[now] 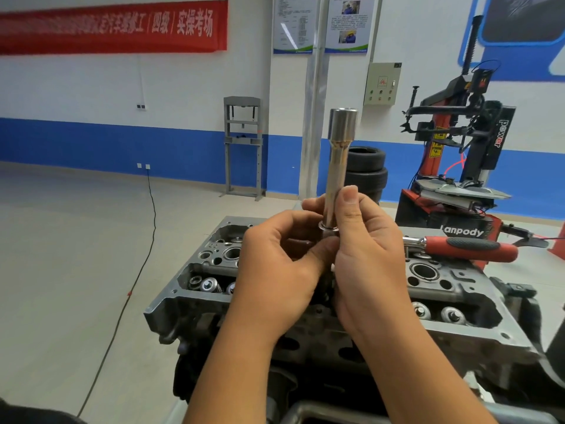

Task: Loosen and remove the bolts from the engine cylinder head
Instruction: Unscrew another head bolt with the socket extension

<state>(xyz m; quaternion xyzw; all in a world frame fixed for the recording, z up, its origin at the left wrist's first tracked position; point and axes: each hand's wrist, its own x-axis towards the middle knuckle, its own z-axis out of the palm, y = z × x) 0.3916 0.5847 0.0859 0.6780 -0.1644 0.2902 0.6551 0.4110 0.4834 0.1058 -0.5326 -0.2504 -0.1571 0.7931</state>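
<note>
Both hands, left hand (276, 264) and right hand (365, 255), pinching upright polished steel socket (337, 166), possibly bolt inside, above cast cylinder head (443, 289)

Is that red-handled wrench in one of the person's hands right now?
No. The red-handled ratchet lies on the cylinder head to the right, while both the left hand and right hand hold the long socket.

Both forearms are bare, with no gloves, sleeves or jewellery visible.

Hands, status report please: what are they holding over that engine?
Both hands, left hand and right hand, gripping upright long socket. Cylinder head below. Ratchet idle on it. Nothing obstructing.
</note>
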